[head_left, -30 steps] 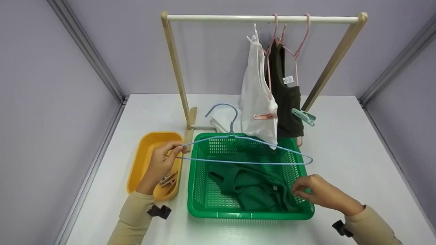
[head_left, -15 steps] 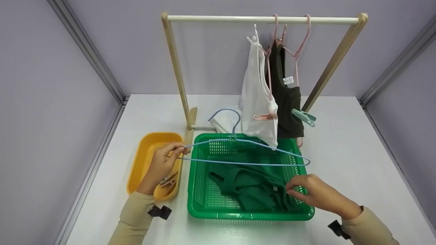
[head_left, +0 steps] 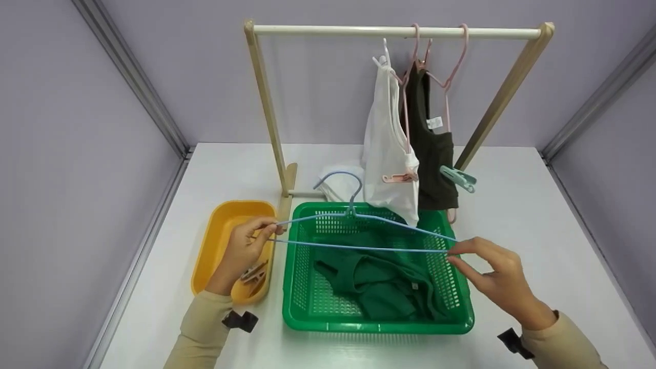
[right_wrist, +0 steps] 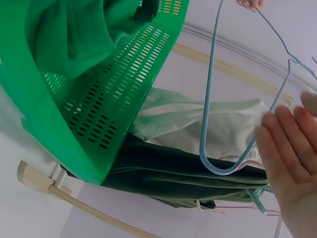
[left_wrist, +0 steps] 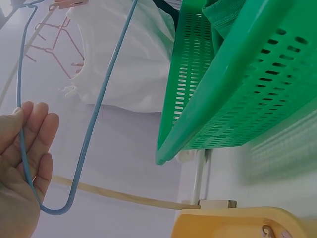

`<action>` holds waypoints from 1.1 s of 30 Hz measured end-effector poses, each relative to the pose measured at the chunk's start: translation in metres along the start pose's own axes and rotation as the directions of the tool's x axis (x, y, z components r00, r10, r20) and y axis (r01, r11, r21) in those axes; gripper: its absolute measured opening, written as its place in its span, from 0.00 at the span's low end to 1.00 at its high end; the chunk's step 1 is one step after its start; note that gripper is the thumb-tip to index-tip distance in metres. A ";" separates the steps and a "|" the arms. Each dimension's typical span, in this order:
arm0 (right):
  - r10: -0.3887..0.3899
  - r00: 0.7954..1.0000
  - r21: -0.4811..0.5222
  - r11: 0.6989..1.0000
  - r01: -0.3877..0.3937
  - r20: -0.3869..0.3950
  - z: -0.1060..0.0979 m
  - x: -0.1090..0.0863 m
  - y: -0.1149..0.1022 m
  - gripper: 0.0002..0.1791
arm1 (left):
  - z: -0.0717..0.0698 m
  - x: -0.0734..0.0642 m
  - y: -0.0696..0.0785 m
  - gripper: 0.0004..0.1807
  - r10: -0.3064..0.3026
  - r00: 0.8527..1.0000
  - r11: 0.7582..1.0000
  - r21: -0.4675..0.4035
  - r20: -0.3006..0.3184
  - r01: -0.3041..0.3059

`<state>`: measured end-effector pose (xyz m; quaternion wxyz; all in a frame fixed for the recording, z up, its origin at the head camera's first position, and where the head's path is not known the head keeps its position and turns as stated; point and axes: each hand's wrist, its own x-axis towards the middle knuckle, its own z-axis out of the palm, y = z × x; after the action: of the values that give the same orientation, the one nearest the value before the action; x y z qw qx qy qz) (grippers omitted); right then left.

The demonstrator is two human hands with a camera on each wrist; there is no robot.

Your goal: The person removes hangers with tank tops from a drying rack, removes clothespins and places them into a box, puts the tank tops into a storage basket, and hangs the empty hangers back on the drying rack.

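Observation:
A blue wire hanger is held level over a green basket, its hook pointing away from me. My left hand pinches the hanger's left end between thumb and fingers. At the other end is my right hand, its fingertips right at the wire and its thumb apart below. The right wrist view shows the fingers of that hand fairly straight beside the hanger's corner. Crumpled in the basket lies a green sleeveless top, under the hanger.
Behind the basket stands a drying rack with a white rail. From it hang a white garment and a dark one, each with a clothespin. A yellow tray with clothespins sits at left; white cloth lies behind the basket.
My right hand has risen from over the basket's right side to the hanger's right end. The hanger has dipped slightly toward me; the left hand keeps its pinch in about the same place.

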<state>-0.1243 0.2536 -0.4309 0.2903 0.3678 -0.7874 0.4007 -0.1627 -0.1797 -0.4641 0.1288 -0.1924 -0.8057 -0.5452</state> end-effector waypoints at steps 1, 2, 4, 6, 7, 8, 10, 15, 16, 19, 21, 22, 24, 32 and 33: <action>0.008 0.999 -0.013 1.000 -0.008 -0.043 -0.001 0.001 0.001 0.12 | 0.000 0.000 0.000 0.07 -0.006 1.000 1.000 -0.008 0.001 0.006; 0.023 0.997 -0.029 0.999 -0.025 -0.076 -0.002 0.001 0.001 0.14 | 0.001 0.000 0.000 0.07 -0.011 1.000 1.000 -0.009 0.001 0.011; 0.043 0.992 -0.065 0.997 -0.051 -0.115 -0.004 0.002 0.002 0.14 | 0.002 0.001 0.000 0.07 -0.024 1.000 1.000 -0.013 0.003 0.024; 0.058 0.990 -0.095 0.993 -0.071 -0.125 -0.005 0.002 0.003 0.12 | 0.003 0.001 0.002 0.07 -0.034 0.999 0.999 -0.015 0.003 0.034; 0.065 0.991 -0.109 0.991 -0.079 -0.121 -0.006 0.002 0.004 0.10 | 0.003 0.001 0.002 0.07 -0.038 0.999 0.999 -0.017 0.002 0.038; 0.074 0.991 -0.121 0.989 -0.087 -0.113 -0.006 0.002 0.004 0.09 | 0.004 0.001 0.002 0.07 -0.042 0.999 0.999 -0.014 0.002 0.042; 0.093 0.992 -0.134 0.986 -0.104 -0.090 -0.006 0.001 0.005 0.15 | 0.005 0.001 0.003 0.07 -0.057 0.998 0.998 -0.020 0.008 0.057; 0.153 0.987 -0.132 0.979 -0.157 -0.038 -0.005 -0.001 0.007 0.25 | 0.006 0.001 0.003 0.08 -0.081 0.996 0.996 -0.022 0.029 0.082; 0.158 0.987 -0.126 0.979 -0.161 -0.034 -0.005 -0.002 0.007 0.25 | 0.007 0.001 0.003 0.08 -0.081 0.996 0.996 -0.023 0.032 0.082; 0.163 0.986 -0.115 0.979 -0.166 -0.030 -0.004 -0.003 0.009 0.24 | 0.007 0.002 0.002 0.08 -0.077 0.996 0.997 -0.025 0.039 0.078; 0.167 0.985 -0.111 0.979 -0.170 -0.030 -0.004 -0.003 0.009 0.23 | 0.007 0.002 0.002 0.09 -0.072 0.997 0.997 -0.032 0.036 0.073; 0.173 0.985 -0.112 0.978 -0.175 -0.029 -0.004 -0.004 0.009 0.23 | 0.006 0.002 0.002 0.08 -0.067 0.997 0.997 -0.033 0.032 0.068; 0.166 0.986 -0.120 0.978 -0.169 -0.028 -0.004 -0.004 0.007 0.23 | 0.006 0.003 0.002 0.08 -0.055 0.998 0.998 -0.032 0.019 0.055; 0.105 0.994 -0.060 0.993 -0.103 0.018 -0.003 0.000 -0.007 0.19 | 0.006 0.005 0.000 0.09 -0.066 0.998 0.997 -0.032 -0.019 0.066; 0.097 0.995 -0.046 0.994 -0.096 0.025 -0.003 0.000 -0.008 0.17 | 0.006 0.005 -0.001 0.09 -0.071 0.997 0.997 -0.034 -0.022 0.070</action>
<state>-0.1173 0.2522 -0.4258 0.2679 0.3281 -0.8170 0.3914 -0.1671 -0.1740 -0.4646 0.1156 -0.1596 -0.8014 -0.5648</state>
